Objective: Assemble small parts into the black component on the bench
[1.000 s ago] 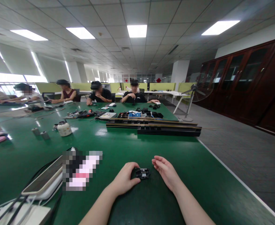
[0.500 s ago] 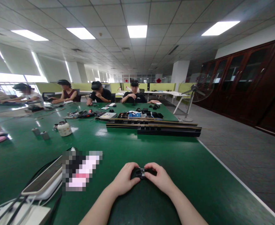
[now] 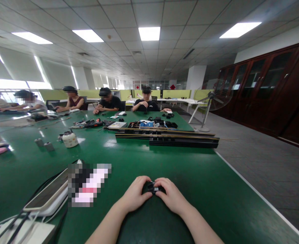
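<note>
Between my two hands, low over the green table, is a small black part with a shiny silver-grey piece; its exact kind is too small to tell. My left hand grips its left side, thumb at the near edge and fingers curled round the far edge. On the right side, my right hand closes on the same part with thumb and fingertips. The fingers hide much of the part's two ends.
Left of my hands lie a white-framed device with cables and a blurred-out flat object. A patterned jar stands farther off. Long black rails with thin rods cross the table ahead. Several people sit at the far side.
My right hand has shifted slightly left, its fingers now farther over the small part. My left hand stays put. Across the table, one person's hand has dropped from the face to the table.
</note>
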`<state>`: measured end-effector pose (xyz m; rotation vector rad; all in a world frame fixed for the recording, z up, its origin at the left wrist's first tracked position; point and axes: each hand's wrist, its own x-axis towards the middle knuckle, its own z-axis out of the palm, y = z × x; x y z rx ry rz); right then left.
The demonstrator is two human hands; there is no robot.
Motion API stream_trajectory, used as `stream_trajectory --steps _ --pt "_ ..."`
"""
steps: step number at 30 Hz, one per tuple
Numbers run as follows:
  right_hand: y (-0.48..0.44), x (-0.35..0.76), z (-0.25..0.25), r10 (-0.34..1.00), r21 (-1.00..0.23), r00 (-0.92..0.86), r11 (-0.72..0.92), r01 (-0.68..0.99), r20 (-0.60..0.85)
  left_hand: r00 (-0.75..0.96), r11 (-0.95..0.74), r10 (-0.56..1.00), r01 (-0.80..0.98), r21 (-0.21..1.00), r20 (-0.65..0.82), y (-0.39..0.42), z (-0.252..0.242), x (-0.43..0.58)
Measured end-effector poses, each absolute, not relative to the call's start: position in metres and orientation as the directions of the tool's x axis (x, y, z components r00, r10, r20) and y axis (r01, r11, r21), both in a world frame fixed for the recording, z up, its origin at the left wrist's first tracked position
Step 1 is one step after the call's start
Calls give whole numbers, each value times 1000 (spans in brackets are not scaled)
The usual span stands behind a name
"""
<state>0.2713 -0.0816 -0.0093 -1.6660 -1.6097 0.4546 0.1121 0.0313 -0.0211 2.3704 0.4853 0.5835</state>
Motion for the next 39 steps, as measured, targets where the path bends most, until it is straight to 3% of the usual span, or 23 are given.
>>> stream_trajectory --steps 27,39 --pt "-82 272 -6 961 -783 100 146 605 257 833 -743 464 180 645 302 33 -26 112" --pt "-84 273 -5 973 -823 123 92 561 193 839 -746 457 180 641 295 30 -20 112"
